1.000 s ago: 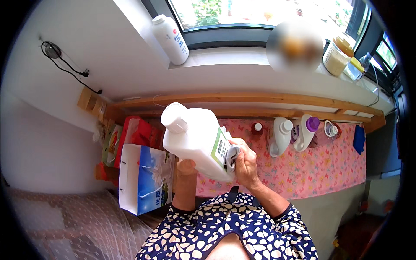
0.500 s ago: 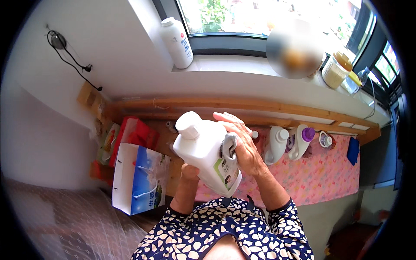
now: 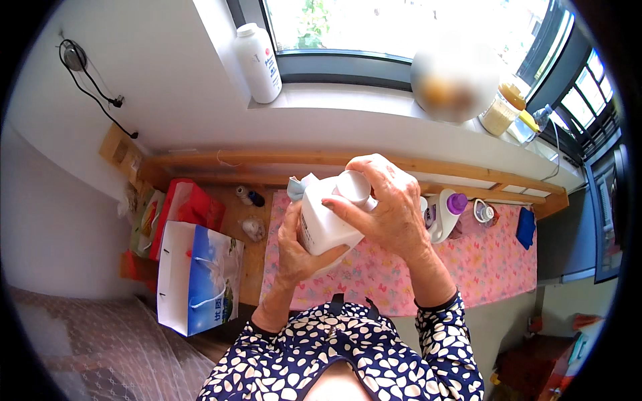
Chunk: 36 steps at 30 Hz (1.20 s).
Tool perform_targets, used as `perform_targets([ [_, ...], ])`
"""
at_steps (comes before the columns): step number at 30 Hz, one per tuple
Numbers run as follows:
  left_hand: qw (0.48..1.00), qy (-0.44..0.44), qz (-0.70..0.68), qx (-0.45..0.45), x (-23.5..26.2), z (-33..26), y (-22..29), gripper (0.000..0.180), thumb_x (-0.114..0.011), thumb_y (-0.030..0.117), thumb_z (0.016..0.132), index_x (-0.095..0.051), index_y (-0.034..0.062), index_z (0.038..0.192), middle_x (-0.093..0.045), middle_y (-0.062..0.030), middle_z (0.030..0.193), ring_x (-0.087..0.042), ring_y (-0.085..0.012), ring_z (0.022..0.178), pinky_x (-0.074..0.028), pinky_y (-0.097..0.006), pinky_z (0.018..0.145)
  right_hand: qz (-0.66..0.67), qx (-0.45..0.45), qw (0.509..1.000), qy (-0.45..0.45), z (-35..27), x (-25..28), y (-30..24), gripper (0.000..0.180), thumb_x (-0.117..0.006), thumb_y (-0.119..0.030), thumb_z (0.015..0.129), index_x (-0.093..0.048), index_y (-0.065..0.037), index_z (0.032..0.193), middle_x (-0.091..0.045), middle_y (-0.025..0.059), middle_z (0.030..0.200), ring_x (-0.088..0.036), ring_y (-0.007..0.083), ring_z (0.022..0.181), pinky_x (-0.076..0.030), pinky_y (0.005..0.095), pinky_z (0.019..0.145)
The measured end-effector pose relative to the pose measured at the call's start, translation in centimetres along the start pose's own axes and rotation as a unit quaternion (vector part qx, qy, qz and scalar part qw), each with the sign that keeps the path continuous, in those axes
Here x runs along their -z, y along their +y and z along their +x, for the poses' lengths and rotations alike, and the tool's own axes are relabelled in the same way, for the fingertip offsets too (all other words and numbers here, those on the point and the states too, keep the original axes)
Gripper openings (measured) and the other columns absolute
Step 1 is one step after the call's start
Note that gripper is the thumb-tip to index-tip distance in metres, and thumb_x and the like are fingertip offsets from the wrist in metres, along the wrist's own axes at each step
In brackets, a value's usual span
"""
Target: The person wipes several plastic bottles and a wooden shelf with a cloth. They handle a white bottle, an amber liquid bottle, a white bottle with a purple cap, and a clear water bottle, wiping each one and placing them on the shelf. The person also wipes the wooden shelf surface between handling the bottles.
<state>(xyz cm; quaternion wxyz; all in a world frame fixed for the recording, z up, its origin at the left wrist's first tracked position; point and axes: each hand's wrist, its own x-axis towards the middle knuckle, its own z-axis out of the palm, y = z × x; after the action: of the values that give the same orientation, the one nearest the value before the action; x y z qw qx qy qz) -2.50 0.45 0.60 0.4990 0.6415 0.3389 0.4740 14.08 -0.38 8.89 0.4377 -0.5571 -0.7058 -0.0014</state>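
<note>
A white jug (image 3: 323, 224) is held up in front of the person's chest, above a pink cloth (image 3: 468, 267). The left hand (image 3: 299, 250) grips it from below and behind, fingers wrapped round its body. The right hand (image 3: 384, 207) is curled over the top, fingers closed round the white cap (image 3: 353, 187). Just right of the hands, on the cloth, stands a white bottle with a purple cap (image 3: 449, 212), partly hidden. To the left a white-and-blue paper bag (image 3: 197, 277) stands near a red bag (image 3: 189, 206). On the sill (image 3: 348, 100) above stands a tall white bottle (image 3: 259, 62).
</note>
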Motion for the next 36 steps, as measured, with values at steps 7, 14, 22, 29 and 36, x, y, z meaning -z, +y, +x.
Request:
perform_targets([
  [7,0.998,-0.034,-0.056,-0.018,0.6,0.0,-1.4,0.077,-0.086,0.015,0.058,-0.046,0.004,0.123,-0.06,-0.0081,0.11,-0.06,-0.0167,0.1,-0.05,-0.032,0.084,0.09,0.097,0.99,-0.053,0.5,0.4,1.5,0.04,-0.079,-0.028,0.068,-0.06,-0.002,0.092,-0.061,0.0105,0.079,-0.06,0.0263,0.069,-0.048,0.0335,0.062],
  [14,0.985,-0.124,-0.12,0.029,1.2,0.2,-1.1,0.077,-0.086,0.014,0.056,-0.048,0.006,0.123,-0.06,-0.0064,0.107,-0.059,-0.0148,0.1,-0.047,-0.031,0.087,0.241,0.145,0.919,-0.278,2.4,2.4,3.3,0.039,-0.074,-0.015,0.074,-0.06,-0.005,0.109,-0.055,0.0101,0.09,-0.055,0.0273,0.087,-0.047,0.0357,0.074],
  [22,0.977,-0.163,-0.137,0.021,1.1,0.4,-1.9,0.082,-0.087,0.015,0.054,-0.047,0.0055,0.124,-0.061,-0.0054,0.106,-0.058,-0.0145,0.1,-0.046,-0.031,0.088,0.313,0.194,0.855,-0.367,4.2,3.7,3.7,0.051,-0.078,-0.008,0.066,-0.064,-0.002,0.115,-0.058,0.0123,0.107,-0.058,0.0262,0.093,-0.049,0.0356,0.08],
  [29,0.991,-0.095,-0.089,0.001,0.6,0.7,-0.8,0.08,-0.087,0.019,0.055,-0.049,0.0032,0.124,-0.061,-0.0069,0.107,-0.059,-0.0152,0.099,-0.047,-0.031,0.087,0.077,0.157,0.943,-0.284,3.1,4.9,1.6,0.053,-0.075,-0.014,0.07,-0.058,-0.005,0.119,-0.058,0.0155,0.105,-0.06,0.0297,0.089,-0.051,0.0383,0.074],
  [36,0.996,-0.06,-0.036,-0.05,0.7,1.0,-1.0,0.081,-0.087,0.022,0.055,-0.051,0.0019,0.124,-0.061,-0.0085,0.106,-0.061,-0.0169,0.097,-0.049,-0.032,0.086,0.145,0.138,0.931,-0.305,3.0,4.5,2.8,0.052,-0.076,-0.009,0.069,-0.058,-0.001,0.117,-0.059,0.015,0.097,-0.06,0.0281,0.086,-0.051,0.037,0.072],
])
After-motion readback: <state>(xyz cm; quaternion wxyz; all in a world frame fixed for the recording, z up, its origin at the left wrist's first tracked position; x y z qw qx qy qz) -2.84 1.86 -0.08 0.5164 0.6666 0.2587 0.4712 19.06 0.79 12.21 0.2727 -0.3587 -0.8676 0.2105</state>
